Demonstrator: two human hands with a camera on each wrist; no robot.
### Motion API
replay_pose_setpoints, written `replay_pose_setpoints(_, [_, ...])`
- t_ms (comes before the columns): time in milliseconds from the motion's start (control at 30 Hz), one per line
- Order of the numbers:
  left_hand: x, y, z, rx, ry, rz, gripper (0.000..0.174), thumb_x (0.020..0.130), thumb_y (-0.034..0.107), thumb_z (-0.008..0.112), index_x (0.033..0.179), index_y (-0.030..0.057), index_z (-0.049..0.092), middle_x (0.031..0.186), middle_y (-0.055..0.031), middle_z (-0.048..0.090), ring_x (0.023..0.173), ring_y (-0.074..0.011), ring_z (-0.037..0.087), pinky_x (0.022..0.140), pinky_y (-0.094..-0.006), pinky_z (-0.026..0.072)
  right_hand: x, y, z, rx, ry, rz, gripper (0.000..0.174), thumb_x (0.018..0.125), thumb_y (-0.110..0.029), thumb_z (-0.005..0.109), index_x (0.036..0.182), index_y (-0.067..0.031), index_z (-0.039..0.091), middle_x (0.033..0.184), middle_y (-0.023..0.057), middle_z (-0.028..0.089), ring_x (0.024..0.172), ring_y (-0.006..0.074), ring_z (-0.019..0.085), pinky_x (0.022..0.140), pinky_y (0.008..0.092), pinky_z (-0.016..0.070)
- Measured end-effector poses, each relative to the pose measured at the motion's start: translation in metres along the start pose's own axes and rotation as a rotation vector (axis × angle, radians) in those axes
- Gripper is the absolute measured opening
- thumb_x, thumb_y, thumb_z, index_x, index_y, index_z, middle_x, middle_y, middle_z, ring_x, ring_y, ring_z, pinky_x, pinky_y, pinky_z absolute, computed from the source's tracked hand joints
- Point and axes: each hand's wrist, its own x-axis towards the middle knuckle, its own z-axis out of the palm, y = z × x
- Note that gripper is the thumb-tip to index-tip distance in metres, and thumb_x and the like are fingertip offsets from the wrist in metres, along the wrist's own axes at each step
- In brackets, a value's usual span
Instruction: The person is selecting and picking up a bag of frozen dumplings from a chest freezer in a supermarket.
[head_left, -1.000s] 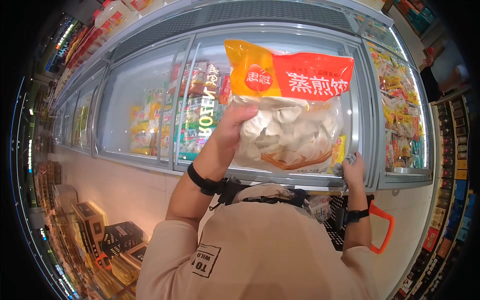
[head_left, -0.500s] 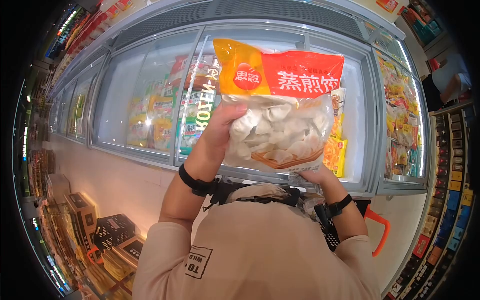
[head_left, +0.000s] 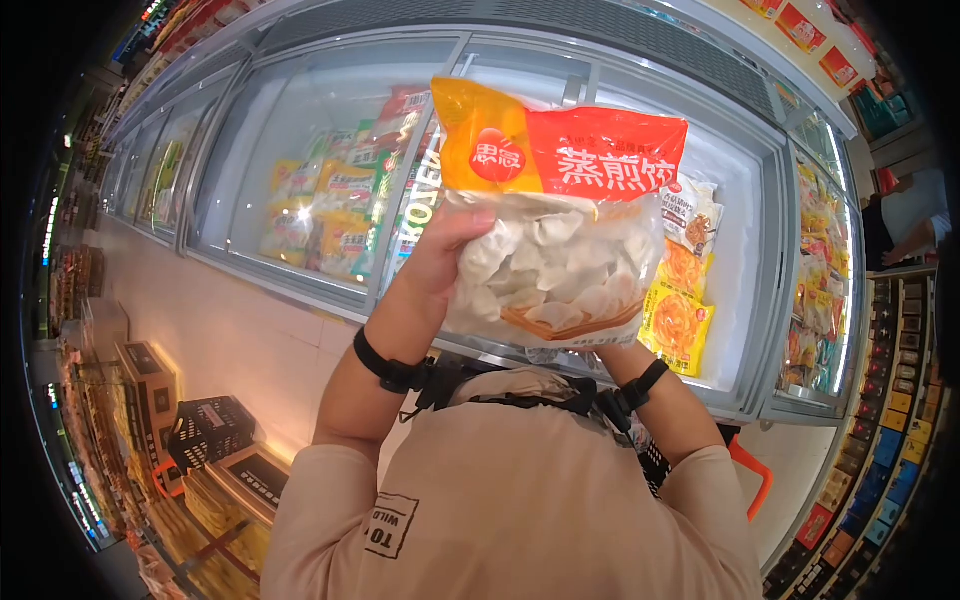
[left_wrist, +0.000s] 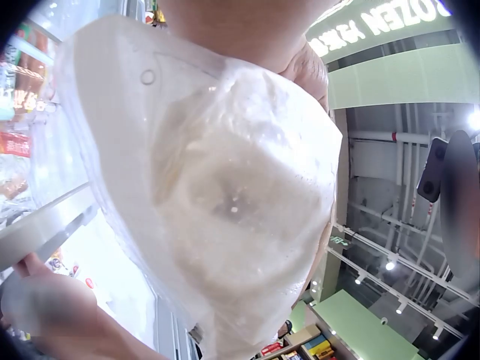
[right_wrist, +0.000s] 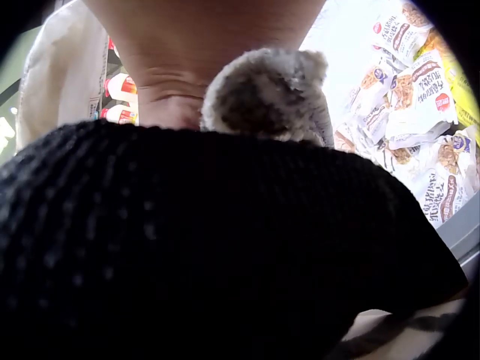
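Note:
My left hand (head_left: 452,245) grips a clear-fronted bag of frozen dumplings (head_left: 555,255) by its left side, thumb across the front. The bag is upright, with an orange and red top. Its pale back (left_wrist: 232,202) fills the left wrist view. Behind the bag's lower edge, most of my right hand (left_wrist: 52,300) is hidden in the head view; in the left wrist view a finger is at the grey bar (left_wrist: 56,225) of the freezer door. How its other fingers lie I cannot tell. A grey fluffy band (right_wrist: 270,94) sits by the right hand.
Below the bag the freezer (head_left: 735,260) holds yellow packets (head_left: 675,325) and white packets (right_wrist: 424,97). Bags lie under glass to the left. An orange basket handle (head_left: 750,475) shows at lower right, boxes (head_left: 250,480) at lower left, and another person (head_left: 910,220) at far right.
The right hand has moved left from the freezer's right side to behind the bag. The sliding door has moved left with it, uncovering packets. The left hand still holds the bag.

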Motion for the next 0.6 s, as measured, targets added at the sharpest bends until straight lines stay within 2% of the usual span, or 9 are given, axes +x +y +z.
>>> replay_pose_setpoints(67, [-0.016, 0.019, -0.011, -0.016, 0.011, 0.004, 0.069, 0.080, 0.013, 0.061, 0.143, 0.0018, 0.035, 0.135, -0.0138, 0.053, 0.122, -0.0257, 0.055, 0.105, -0.0377, 0.0435, 0.013, 0.011, 0.009, -0.019, 0.001, -0.017, 0.041, 0.094, -0.026, 0.054, 0.131, -0.0076, 0.054, 0.135, 0.0111, 0.056, 0.122, 0.0251, 0.053, 0.105, 0.0394, 0.0415])
replay_pose_setpoints(133, [-0.004, -0.006, -0.003, -0.009, 0.031, 0.010, 0.069, 0.081, 0.013, 0.061, 0.144, 0.0019, 0.035, 0.136, -0.0140, 0.053, 0.122, -0.0257, 0.055, 0.106, -0.0378, 0.0435, 0.012, 0.005, -0.001, -0.032, 0.008, -0.030, 0.041, 0.094, -0.025, 0.055, 0.130, -0.0075, 0.054, 0.134, 0.0112, 0.056, 0.122, 0.0248, 0.054, 0.105, 0.0391, 0.0418])
replay_pose_setpoints(367, [-0.028, 0.029, -0.032, 0.007, 0.101, 0.004, 0.065, 0.082, 0.014, 0.061, 0.141, -0.0008, 0.039, 0.134, -0.0151, 0.055, 0.121, -0.0253, 0.057, 0.104, -0.0371, 0.0442, 0.044, 0.034, 0.027, -0.155, 0.015, -0.071, 0.040, 0.093, -0.022, 0.057, 0.130, -0.0073, 0.055, 0.133, 0.0115, 0.057, 0.120, 0.0238, 0.055, 0.103, 0.0383, 0.0427])
replay_pose_setpoints(600, [-0.038, 0.042, -0.037, 0.008, 0.064, 0.051, 0.060, 0.083, 0.016, 0.060, 0.138, -0.0031, 0.044, 0.130, -0.0156, 0.058, 0.118, -0.0253, 0.059, 0.102, -0.0370, 0.0457, 0.059, 0.051, 0.036, -0.523, -0.057, -0.120, 0.040, 0.091, -0.019, 0.058, 0.129, -0.0071, 0.056, 0.132, 0.0119, 0.058, 0.119, 0.0228, 0.056, 0.102, 0.0374, 0.0436])
